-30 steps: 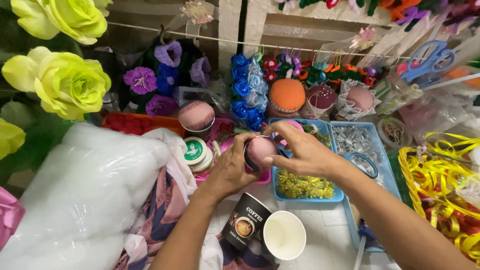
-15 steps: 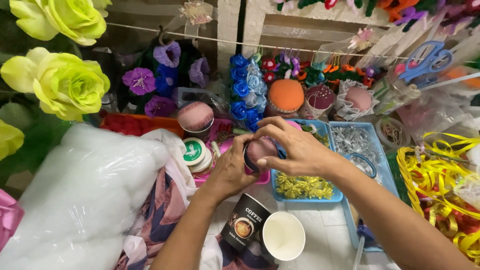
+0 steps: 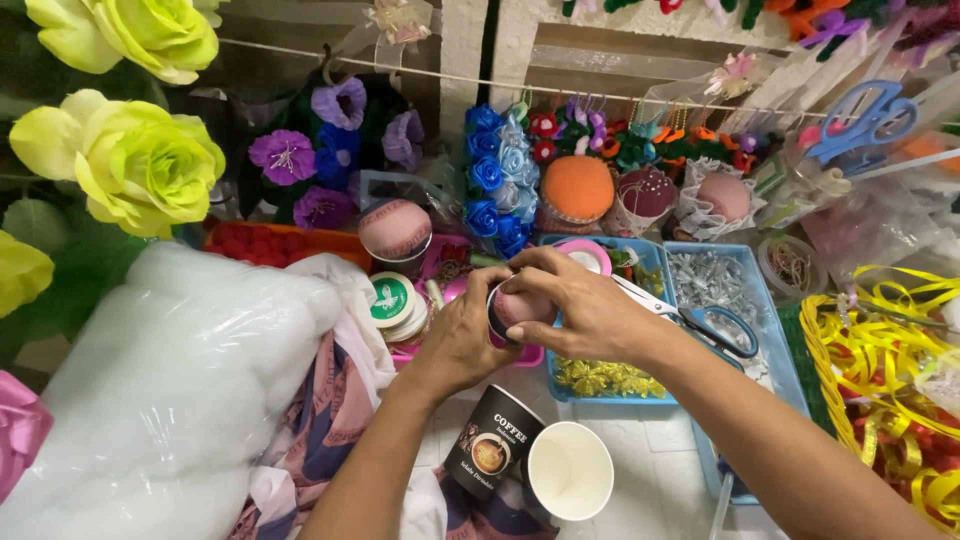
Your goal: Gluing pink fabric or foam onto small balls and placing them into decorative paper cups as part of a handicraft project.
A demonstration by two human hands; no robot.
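Both hands meet over a small dark cup topped with a pink padded dome (image 3: 517,306). My left hand (image 3: 462,335) cups it from the left and below. My right hand (image 3: 585,308) wraps over its top and right side, fingers pressing the pink fabric. A black paper coffee cup (image 3: 520,462) lies on its side just below the hands, its white inside facing me. Scissors with blue handles (image 3: 700,320) rest on the blue tray (image 3: 790,390) right of my right hand.
A big bag of white stuffing (image 3: 170,400) fills the left. Finished pink, orange and maroon domed cups (image 3: 578,190) stand at the back among fabric roses. Yellow ribbon in a basket (image 3: 880,370) lies at the right. Yellow-green artificial roses (image 3: 130,160) hang at the upper left.
Both hands stay on the pink-topped cup. The right hand's fingers have shifted slightly over the dome, otherwise nothing has moved.
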